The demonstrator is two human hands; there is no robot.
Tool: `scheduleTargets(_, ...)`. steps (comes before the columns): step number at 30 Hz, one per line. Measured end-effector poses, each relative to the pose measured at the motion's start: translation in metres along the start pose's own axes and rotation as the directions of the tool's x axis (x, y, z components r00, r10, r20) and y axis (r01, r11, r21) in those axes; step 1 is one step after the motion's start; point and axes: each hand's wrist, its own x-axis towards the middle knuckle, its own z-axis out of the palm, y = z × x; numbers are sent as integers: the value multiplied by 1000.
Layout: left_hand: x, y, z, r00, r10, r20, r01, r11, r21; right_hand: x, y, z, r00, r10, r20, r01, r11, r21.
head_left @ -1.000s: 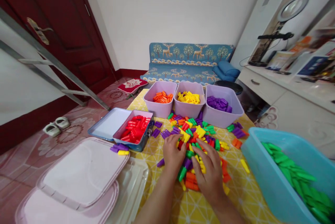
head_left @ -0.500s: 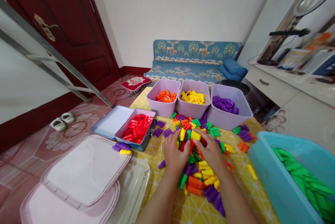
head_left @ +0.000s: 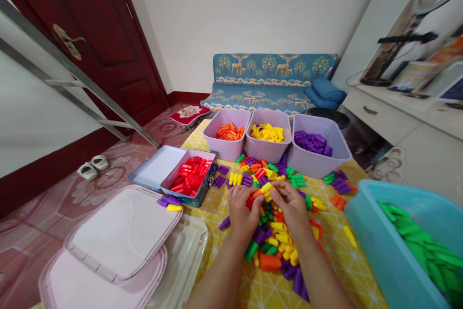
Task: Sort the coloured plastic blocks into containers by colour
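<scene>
Over a mixed pile of yellow, purple, green, orange and red plastic pieces, both hands are close together. My left hand point(head_left: 243, 210) is closed with thumb and fingers around an orange piece point(head_left: 255, 195). My right hand point(head_left: 292, 205) pinches a yellow piece point(head_left: 266, 189), which touches or lies very near the orange one. Another yellow group point(head_left: 235, 179) shows just beyond my left fingers. More yellow pieces point(head_left: 282, 239) and an orange block point(head_left: 270, 262) lie between my forearms.
Lilac bins hold orange point(head_left: 224, 146), yellow point(head_left: 266, 151) and purple pieces point(head_left: 318, 167). A tin point(head_left: 197, 200) holds red pieces; a turquoise tub point(head_left: 378, 241) at right holds green ones. Lids point(head_left: 119, 232) lie at left, with purple and yellow pieces on the edge.
My fingers have closed in on pieces. An orange piece now shows at my left hand, and a yellow group appears just beyond it. The view has shifted slightly.
</scene>
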Motion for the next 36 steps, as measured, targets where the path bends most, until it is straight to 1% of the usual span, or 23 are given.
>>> scheduleTargets(2, -1, -3, 0, 1000, -16, -19, 17, 999, 28, 1, 4, -3, 996, -12, -94, 11, 1000, -16)
scheduleTargets(4, -1, -5, -1, 998, -30, -46, 33, 998, 62, 2, 5, -6, 975, -38, -219, 38, 999, -2)
scheduleTargets(5, -2, -6, -2, 998, -29, -59, 33, 996, 79, 2, 5, -7, 963, -50, -265, 54, 999, 7)
scheduleTargets(6, -2, -6, -3, 997, -20, -70, 26, 995, 97, 2, 4, -7, 956, -56, -287, 61, 998, 10)
scheduleTargets(8, -1, -6, -3, 996, 7, -87, 5, 990, 140, 2, 1, -7, 962, -43, -268, 47, 999, 11)
scheduleTargets(11, 2, -10, -1, 996, 8, -84, 12, 974, 227, 1, -3, -4, 985, -1, -175, 5, 1000, 22)
scheduleTargets(13, 5, -15, 0, 999, -16, -39, 26, 959, 283, 1, -4, -2, 990, 1, -143, 1, 1000, 18)
scheduleTargets(15, 8, -22, 1, 999, -31, 31, 20, 952, 305, 0, -5, -1, 991, -4, -135, 4, 1000, -2)
scheduleTargets(17, 12, -27, 1, 997, -41, 71, 18, 955, 295, -1, -5, 0, 990, -7, -140, 4, 1000, -23)
scheduleTargets(18, 13, -28, 0, 996, -52, 66, 31, 957, 287, -2, -5, 1, 989, -8, -150, 3, 999, -32)
scheduleTargets(22, 16, -26, -5, 994, -100, -40, 107, 963, 249, -2, -5, 1, 980, -4, -201, -5, 999, -43)
scheduleTargets(24, 17, -23, -8, 993, -104, -57, 114, 967, 227, -2, -3, 1, 980, -3, -197, -6, 999, -45)
scheduleTargets(26, 15, -18, -9, 994, -107, -36, 112, 970, 218, -1, 0, 0, 983, -6, -181, -1, 999, -44)
scheduleTargets(29, 12, -13, -9, 994, -106, 39, 95, 971, 219, 1, 4, -1, 987, -12, -161, 7, 999, -32)
scheduleTargets(32, 10, -12, -7, 987, -119, 111, 89, 966, 243, 1, 7, -1, 986, -19, -167, 12, 999, -44)
scheduleTargets(34, 10, -13, -6, 980, -152, 128, 116, 960, 253, 3, 6, -1, 986, -29, -163, 17, 997, -70)
scheduleTargets(36, 9, -16, -5, 977, -179, 113, 148, 960, 238, 7, 2, -2, 991, -30, -131, 14, 993, -118)
